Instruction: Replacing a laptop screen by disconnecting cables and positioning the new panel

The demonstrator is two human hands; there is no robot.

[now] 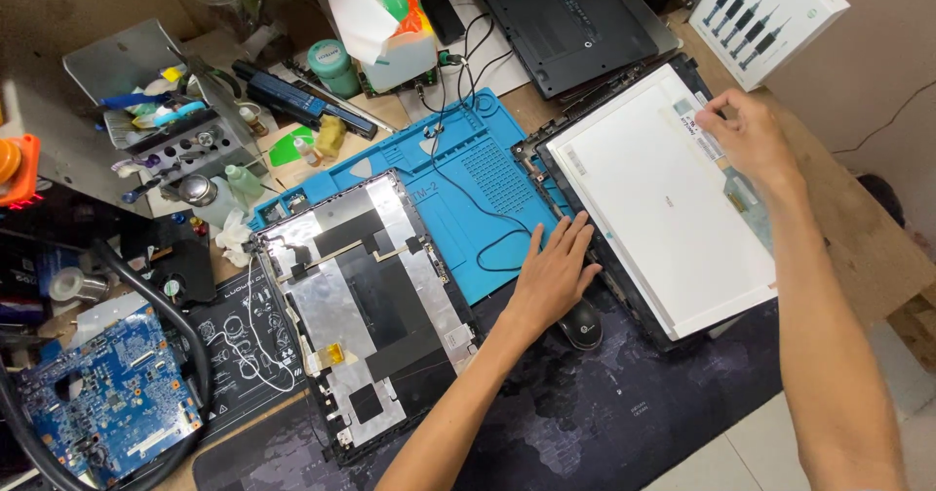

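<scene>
I see my left hand (556, 272) lying flat, fingers together, on the near edge of the white screen panel (668, 198), which rests in its black frame, while my right hand (751, 135) pinches the panel's far corner. Just below the left hand sits a black mouse (582, 327), and beyond its fingers a blue mat (478, 155) with a black cable; left lies a foil-backed lid (366, 301), all on a cluttered wooden bench (858, 228)

Bright, even light falls from overhead, slightly toward twelve o'clock. Shadows under the forearms are soft and short. The white panel (673, 198) nearly blows out; foil on the lid (366, 301) glints. Edges bend and soften slightly, centre sharp.
</scene>
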